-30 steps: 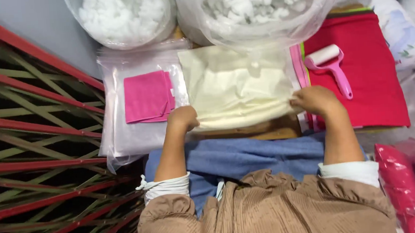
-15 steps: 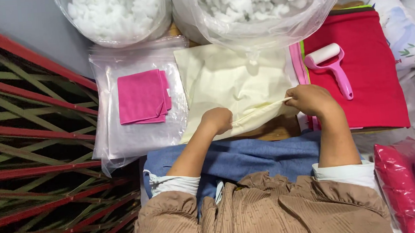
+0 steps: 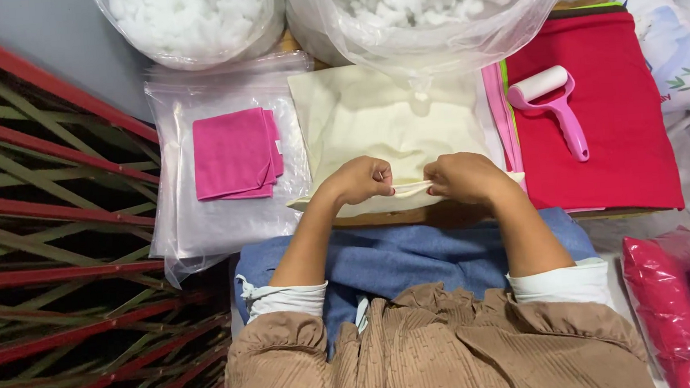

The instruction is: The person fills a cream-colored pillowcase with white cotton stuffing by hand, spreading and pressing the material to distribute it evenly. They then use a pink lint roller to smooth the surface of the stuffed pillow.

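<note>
A cream fabric cover (image 3: pixel 389 125) lies flat on the table in front of me. My left hand (image 3: pixel 360 179) and my right hand (image 3: pixel 463 178) pinch its near edge close together, a short strip of cream cloth stretched between them. Both hands are closed on that edge. A folded pink cloth (image 3: pixel 235 153) rests on a stack of clear plastic bags (image 3: pixel 199 222) to the left of the cover.
Two large clear bags of white stuffing (image 3: pixel 192 17) (image 3: pixel 429 7) stand at the back. Red fabric (image 3: pixel 628 139) with a pink lint roller (image 3: pixel 555 103) lies to the right. Red and purple filled bags (image 3: pixel 674 308) sit at the lower right. A red and green lattice (image 3: pixel 45 242) runs along the left.
My hands were apart at the cover's two near corners. Both have slid inward along the near edge and now meet at its middle.
</note>
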